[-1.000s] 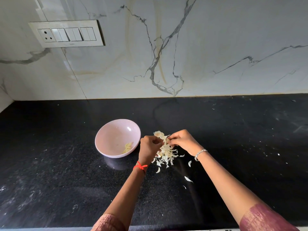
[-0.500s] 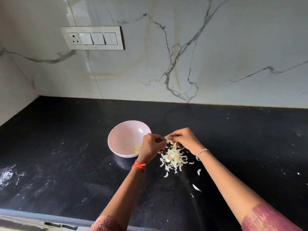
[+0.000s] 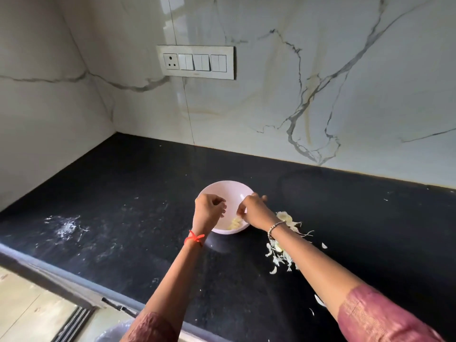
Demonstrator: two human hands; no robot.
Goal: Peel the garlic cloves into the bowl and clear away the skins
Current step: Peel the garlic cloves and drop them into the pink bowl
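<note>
Left hand [image 3: 208,209] and right hand [image 3: 255,212] hover curled over the bowl [image 3: 222,191], each grip's contents unclear, skins [image 3: 281,253] just right of it, counter [image 3: 123,193] stretching wide to its left

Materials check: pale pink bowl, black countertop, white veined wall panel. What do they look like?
Round pale pink bowl: likely plastic or melamine, maybe glazed ceramic; smooth, soft sheen, one small highlight.
Black speckled countertop: polished stone, probably granite; fine flecks, faint reflections.
White grey-veined wall panel: glossy marble-look slab or tile; vertical seam, glare; real stone or print unclear.
</note>
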